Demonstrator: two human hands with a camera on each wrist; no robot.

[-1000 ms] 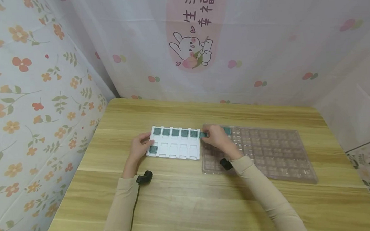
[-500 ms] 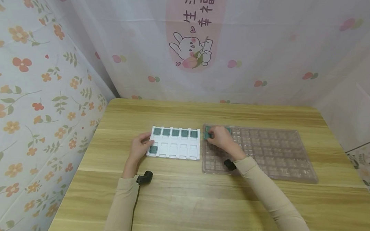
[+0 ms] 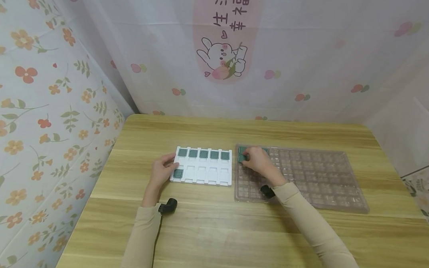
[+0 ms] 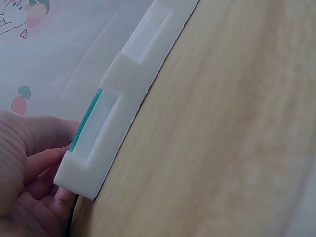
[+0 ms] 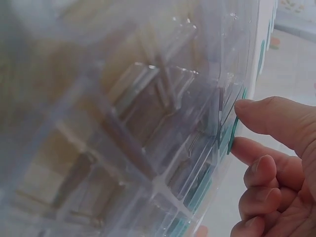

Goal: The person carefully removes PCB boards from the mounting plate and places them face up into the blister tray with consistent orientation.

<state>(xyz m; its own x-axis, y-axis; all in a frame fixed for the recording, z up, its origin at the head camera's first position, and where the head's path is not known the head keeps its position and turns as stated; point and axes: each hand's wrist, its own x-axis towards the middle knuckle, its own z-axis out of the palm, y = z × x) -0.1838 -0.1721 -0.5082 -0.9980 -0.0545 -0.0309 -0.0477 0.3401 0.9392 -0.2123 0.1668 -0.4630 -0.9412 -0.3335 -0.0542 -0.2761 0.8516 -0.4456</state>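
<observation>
A white tray with two rows of pockets holds small green circuit boards along its back row, plus one board at the front left. My left hand grips the tray's left end, thumb over the rim; in the left wrist view its fingers wrap that corner. Over the left back part of a clear plastic tray, my right hand pinches a green circuit board between thumb and index finger, at a pocket. More green boards lie in that tray's back row, partly hidden by the hand.
Both trays stand side by side on a wooden table, with a narrow gap between them. Black wrist cameras sit on both wrists, and a cable runs along the left sleeve. Patterned curtains hang behind and to the left.
My right hand has moved slightly right with the green board, from the white tray's right edge to over the clear tray, and lowered it there. The left hand has stayed put.
</observation>
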